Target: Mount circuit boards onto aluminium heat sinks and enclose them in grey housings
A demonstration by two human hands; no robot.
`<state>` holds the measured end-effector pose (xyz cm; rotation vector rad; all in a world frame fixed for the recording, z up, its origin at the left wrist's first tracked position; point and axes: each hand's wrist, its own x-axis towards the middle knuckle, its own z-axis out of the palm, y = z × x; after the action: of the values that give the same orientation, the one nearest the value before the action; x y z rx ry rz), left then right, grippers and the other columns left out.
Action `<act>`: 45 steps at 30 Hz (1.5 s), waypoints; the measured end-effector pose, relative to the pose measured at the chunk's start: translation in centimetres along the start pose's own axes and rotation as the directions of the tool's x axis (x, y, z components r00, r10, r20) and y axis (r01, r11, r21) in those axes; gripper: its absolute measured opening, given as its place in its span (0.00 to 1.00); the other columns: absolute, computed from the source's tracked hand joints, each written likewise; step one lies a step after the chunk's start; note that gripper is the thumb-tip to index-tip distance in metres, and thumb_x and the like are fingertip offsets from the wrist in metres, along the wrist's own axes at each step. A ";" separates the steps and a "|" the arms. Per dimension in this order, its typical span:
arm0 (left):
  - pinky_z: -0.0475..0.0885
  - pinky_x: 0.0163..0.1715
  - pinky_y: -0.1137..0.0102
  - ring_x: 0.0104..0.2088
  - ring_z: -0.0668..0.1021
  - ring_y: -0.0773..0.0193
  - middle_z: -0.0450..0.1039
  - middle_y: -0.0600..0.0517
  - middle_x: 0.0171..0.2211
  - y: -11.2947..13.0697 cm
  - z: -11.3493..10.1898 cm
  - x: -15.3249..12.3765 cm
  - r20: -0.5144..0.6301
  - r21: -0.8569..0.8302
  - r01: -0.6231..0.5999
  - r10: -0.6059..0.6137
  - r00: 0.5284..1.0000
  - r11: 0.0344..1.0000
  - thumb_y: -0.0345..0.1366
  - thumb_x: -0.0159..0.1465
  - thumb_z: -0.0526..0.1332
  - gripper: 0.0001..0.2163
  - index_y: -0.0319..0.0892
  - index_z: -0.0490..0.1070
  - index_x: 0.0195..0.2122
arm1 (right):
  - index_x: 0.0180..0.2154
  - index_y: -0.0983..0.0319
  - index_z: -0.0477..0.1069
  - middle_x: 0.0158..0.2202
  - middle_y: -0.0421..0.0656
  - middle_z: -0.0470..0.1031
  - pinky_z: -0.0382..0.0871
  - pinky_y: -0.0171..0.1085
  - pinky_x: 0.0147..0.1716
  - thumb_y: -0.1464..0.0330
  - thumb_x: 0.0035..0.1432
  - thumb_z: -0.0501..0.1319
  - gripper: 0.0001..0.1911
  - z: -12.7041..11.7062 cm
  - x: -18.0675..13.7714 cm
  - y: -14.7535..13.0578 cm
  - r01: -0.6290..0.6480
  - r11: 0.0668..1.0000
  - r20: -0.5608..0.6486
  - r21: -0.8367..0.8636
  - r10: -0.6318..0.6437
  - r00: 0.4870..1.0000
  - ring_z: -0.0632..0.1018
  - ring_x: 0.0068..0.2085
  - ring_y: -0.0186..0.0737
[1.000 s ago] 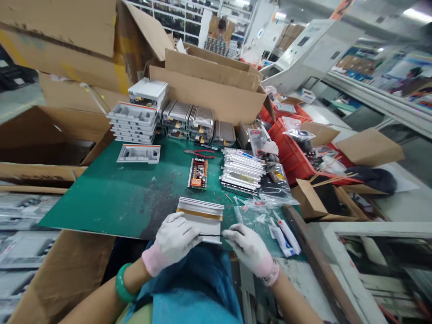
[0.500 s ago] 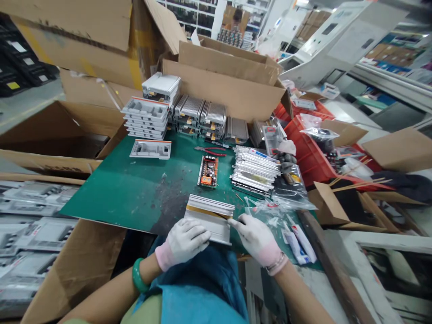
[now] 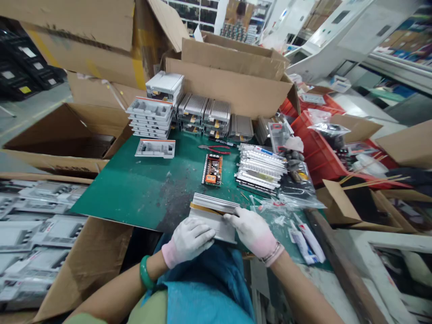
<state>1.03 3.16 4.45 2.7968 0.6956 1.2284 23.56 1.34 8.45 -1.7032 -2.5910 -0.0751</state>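
Note:
A silver aluminium heatsink (image 3: 219,226) lies at the near edge of the green table, with a strip of amber tape (image 3: 204,208) along its ribbed part. My left hand (image 3: 194,238), in a white glove, is closed over its left near corner. On the other side, my gloved right hand (image 3: 249,229) has its fingertips pinched together at the right end of the tape strip. Whatever is between those fingertips is too small or hidden to name. Just beyond the heatsink lies a circuit board (image 3: 212,170) with orange parts.
Red-handled pliers (image 3: 216,148) lie behind the board. Several metal strips (image 3: 261,168) are piled to its right, near two white tubes (image 3: 305,243). Stacked grey housings (image 3: 150,118) and finned heatsinks (image 3: 192,110) line the back. Cardboard boxes (image 3: 229,81) and red crates (image 3: 313,148) surround the table.
My right hand has shifted slightly up along the heatsink's right end, its fingertips now covering the tape's end. The left hand stays on the heatsink. The whole view has shifted a little.

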 end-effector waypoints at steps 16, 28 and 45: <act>0.75 0.46 0.67 0.38 0.80 0.63 0.79 0.52 0.35 -0.4 -0.2 0.5 0.058 -0.011 0.015 -0.014 0.998 1.000 0.32 0.63 0.61 0.05 0.42 0.73 0.40 | 0.41 0.58 0.74 0.35 0.44 0.76 0.67 0.38 0.37 0.78 0.61 0.52 0.15 1.1 -11.5 3.6 -0.184 0.952 -0.235 0.246 0.243 0.941 0.75 0.37 0.40; 0.75 0.47 0.66 0.39 0.80 0.62 0.80 0.52 0.35 -0.6 0.0 0.3 0.058 -0.003 0.001 -0.001 0.998 1.000 0.33 0.64 0.61 0.05 0.42 0.73 0.41 | 0.39 0.58 0.74 0.35 0.43 0.77 0.67 0.39 0.37 0.79 0.60 0.52 0.15 1.4 -11.6 3.3 -0.154 0.952 -0.237 0.265 0.219 0.947 0.75 0.38 0.40; 0.73 0.52 0.61 0.39 0.80 0.62 0.79 0.50 0.37 -2.7 -3.0 0.9 0.190 -0.035 -0.091 0.096 0.977 0.995 0.32 0.64 0.60 0.08 0.41 0.71 0.45 | 0.45 0.57 0.74 0.41 0.44 0.75 0.70 0.35 0.41 0.76 0.61 0.55 0.15 1.0 -4.5 1.8 -0.004 0.846 -0.082 0.533 0.056 0.995 0.76 0.41 0.37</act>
<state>-1.59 5.43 6.72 2.9044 0.5371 0.9530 27.02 -1.99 7.18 -1.4816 -2.2191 0.5073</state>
